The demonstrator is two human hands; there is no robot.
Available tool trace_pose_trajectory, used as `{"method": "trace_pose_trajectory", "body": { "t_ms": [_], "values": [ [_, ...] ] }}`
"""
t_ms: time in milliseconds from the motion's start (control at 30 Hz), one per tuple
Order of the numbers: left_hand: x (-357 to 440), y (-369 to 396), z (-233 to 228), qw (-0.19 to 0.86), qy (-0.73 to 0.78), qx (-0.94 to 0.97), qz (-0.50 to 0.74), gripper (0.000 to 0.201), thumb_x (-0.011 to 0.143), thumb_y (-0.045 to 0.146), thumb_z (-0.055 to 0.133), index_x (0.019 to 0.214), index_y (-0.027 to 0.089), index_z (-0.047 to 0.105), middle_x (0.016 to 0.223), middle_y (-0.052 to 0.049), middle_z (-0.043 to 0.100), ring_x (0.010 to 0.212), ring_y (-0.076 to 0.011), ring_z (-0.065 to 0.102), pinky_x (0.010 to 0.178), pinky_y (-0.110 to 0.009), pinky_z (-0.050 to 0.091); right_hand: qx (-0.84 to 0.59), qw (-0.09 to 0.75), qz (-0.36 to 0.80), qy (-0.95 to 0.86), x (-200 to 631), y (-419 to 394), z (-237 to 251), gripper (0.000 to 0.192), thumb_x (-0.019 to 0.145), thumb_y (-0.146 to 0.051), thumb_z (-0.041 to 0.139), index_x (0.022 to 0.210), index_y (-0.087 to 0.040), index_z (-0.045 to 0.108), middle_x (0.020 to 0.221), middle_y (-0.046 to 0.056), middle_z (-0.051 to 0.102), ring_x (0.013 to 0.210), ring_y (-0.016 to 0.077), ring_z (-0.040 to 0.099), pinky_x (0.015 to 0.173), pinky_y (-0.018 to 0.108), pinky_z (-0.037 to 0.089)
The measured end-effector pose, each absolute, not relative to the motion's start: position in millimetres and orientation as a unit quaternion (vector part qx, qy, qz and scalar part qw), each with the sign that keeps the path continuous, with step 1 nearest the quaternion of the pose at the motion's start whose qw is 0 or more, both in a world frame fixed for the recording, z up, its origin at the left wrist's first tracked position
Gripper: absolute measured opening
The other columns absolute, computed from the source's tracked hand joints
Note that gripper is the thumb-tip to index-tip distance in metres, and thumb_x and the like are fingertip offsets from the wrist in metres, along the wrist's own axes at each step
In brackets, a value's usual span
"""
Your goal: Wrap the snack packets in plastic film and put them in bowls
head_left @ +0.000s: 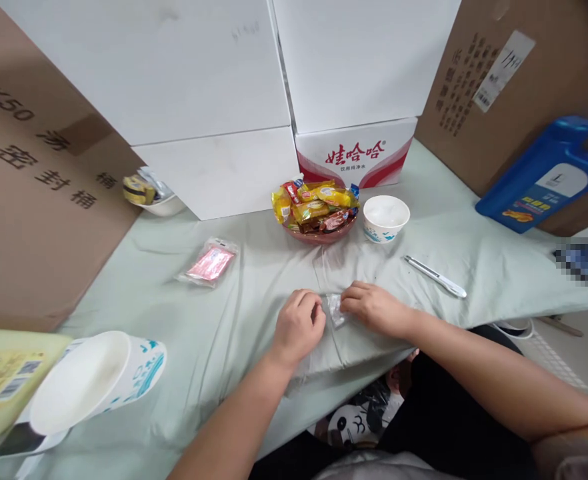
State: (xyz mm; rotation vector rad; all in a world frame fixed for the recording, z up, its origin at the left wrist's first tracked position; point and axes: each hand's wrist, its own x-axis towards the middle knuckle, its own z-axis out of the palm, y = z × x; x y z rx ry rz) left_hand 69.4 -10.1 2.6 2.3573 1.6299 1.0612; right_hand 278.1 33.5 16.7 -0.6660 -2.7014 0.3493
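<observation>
A small clear plastic bag (335, 311) with something pale inside lies between my two hands near the table's front edge. On its left side is my left hand (298, 328), the fingers curled in and the thumb close to them at the bag's edge. My right hand (374, 308) comes in from the other side, its bent fingertips closed on the bag's right part. To the right of that hand lies a white pen (435, 276). A packet with pink contents (211, 263) rests flat to the upper left of my left hand.
A pink bowl (321, 236) heaped with wrapped snacks and a white paper bowl (386, 219) stand ahead. Large boxes (357, 155) wall the back. A blue bottle (539, 180) leans at right. At lower left, a paper tub (141, 373) lies tilted by a yellow container (9, 380).
</observation>
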Motion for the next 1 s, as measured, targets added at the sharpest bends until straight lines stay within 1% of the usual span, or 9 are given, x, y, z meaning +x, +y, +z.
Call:
{"method": "trace_pose_trajectory", "body": {
  "t_ms": [133, 200, 267, 333, 467, 633, 733, 833, 1000],
  "values": [
    [67.3, -6.7, 0.0, 0.030, 0.530, 0.784, 0.321, 0.014, 0.079, 0.007, 0.049, 0.077, 0.020, 0.054, 0.077, -0.004, 0.062, 0.080, -0.0214, 0.057, 0.072, -0.035, 0.049, -0.334, 0.320, 0.018, -0.887, 309.9, 75.1, 55.7, 0.029, 0.091, -0.010, 0.041, 0.100, -0.019, 0.067, 0.104, 0.011, 0.067, 0.099, 0.0220, 0.057, 0.087, 0.036, 0.048],
    [67.9, -6.2, -1.0, 0.030, 0.519, 0.797, 0.308, 0.015, 0.079, 0.006, 0.050, 0.076, 0.020, 0.055, 0.077, -0.004, 0.062, 0.081, -0.0217, 0.055, 0.072, -0.035, 0.049, -0.442, 0.338, -0.054, -0.829, 324.1, 105.2, 79.9, 0.028, 0.092, -0.015, 0.042, 0.101, -0.021, 0.068, 0.107, 0.011, 0.066, 0.103, 0.0243, 0.057, 0.090, 0.040, 0.046],
    [68.3, -6.0, -1.8, 0.031, 0.512, 0.804, 0.301, 0.015, 0.080, 0.006, 0.050, 0.077, 0.019, 0.056, 0.078, -0.004, 0.063, 0.082, -0.0220, 0.054, 0.073, -0.035, 0.048, -0.536, 0.265, -0.092, -0.796, 330.7, 137.3, 97.5, 0.030, 0.092, -0.017, 0.043, 0.105, -0.020, 0.069, 0.113, 0.012, 0.065, 0.108, 0.0267, 0.055, 0.090, 0.040, 0.045],
    [68.1, -5.6, -2.5, 0.033, 0.511, 0.808, 0.291, 0.015, 0.080, 0.005, 0.050, 0.077, 0.019, 0.056, 0.080, -0.005, 0.062, 0.083, -0.0222, 0.052, 0.074, -0.035, 0.048, -0.595, 0.105, -0.070, -0.794, 329.1, 166.9, 104.6, 0.032, 0.091, -0.019, 0.045, 0.113, -0.018, 0.068, 0.119, 0.013, 0.063, 0.112, 0.0275, 0.054, 0.090, 0.037, 0.044],
    [66.8, -3.5, -4.2, 0.028, 0.512, 0.818, 0.262, 0.014, 0.080, 0.006, 0.052, 0.077, 0.018, 0.057, 0.081, -0.006, 0.060, 0.084, -0.0227, 0.051, 0.074, -0.035, 0.049, -0.599, -0.110, 0.025, -0.792, 313.4, 204.9, 99.0, 0.022, 0.084, -0.025, 0.058, 0.096, -0.017, 0.074, 0.101, 0.011, 0.070, 0.090, 0.0231, 0.063, 0.076, 0.030, 0.045],
    [67.6, -4.0, -3.6, 0.035, 0.519, 0.818, 0.244, 0.013, 0.080, 0.006, 0.054, 0.078, 0.017, 0.060, 0.083, -0.007, 0.060, 0.086, -0.0230, 0.051, 0.077, -0.036, 0.049, -0.594, -0.123, 0.011, -0.795, 304.4, 194.7, 108.9, 0.031, 0.091, -0.031, 0.051, 0.100, -0.012, 0.073, 0.108, 0.016, 0.069, 0.099, 0.0245, 0.061, 0.081, 0.033, 0.042],
    [69.2, -5.9, -1.3, 0.046, 0.528, 0.815, 0.235, 0.010, 0.081, 0.008, 0.056, 0.080, 0.017, 0.061, 0.086, -0.007, 0.061, 0.088, -0.0236, 0.051, 0.080, -0.037, 0.049, -0.598, -0.048, -0.051, -0.798, 311.2, 153.6, 120.1, 0.040, 0.097, -0.034, 0.038, 0.122, -0.016, 0.063, 0.126, 0.016, 0.061, 0.117, 0.0304, 0.051, 0.090, 0.040, 0.038],
    [70.9, -6.7, 0.3, 0.046, 0.539, 0.810, 0.228, 0.009, 0.082, 0.010, 0.056, 0.081, 0.017, 0.062, 0.087, -0.008, 0.061, 0.089, -0.0243, 0.051, 0.080, -0.038, 0.049, -0.619, 0.045, -0.083, -0.780, 327.9, 101.1, 114.0, 0.042, 0.095, -0.043, 0.040, 0.117, -0.018, 0.065, 0.115, 0.014, 0.067, 0.105, 0.0300, 0.059, 0.087, 0.041, 0.041],
    [74.7, -8.1, -0.5, 0.052, 0.552, 0.799, 0.231, 0.008, 0.081, 0.011, 0.058, 0.081, 0.018, 0.062, 0.089, -0.007, 0.061, 0.091, -0.0241, 0.051, 0.082, -0.038, 0.049, -0.728, -0.058, 0.000, -0.683, 370.3, 57.8, 69.4, 0.042, 0.090, -0.046, 0.048, 0.119, -0.020, 0.062, 0.119, 0.013, 0.065, 0.111, 0.0327, 0.057, 0.083, 0.042, 0.043]
  ]
}}
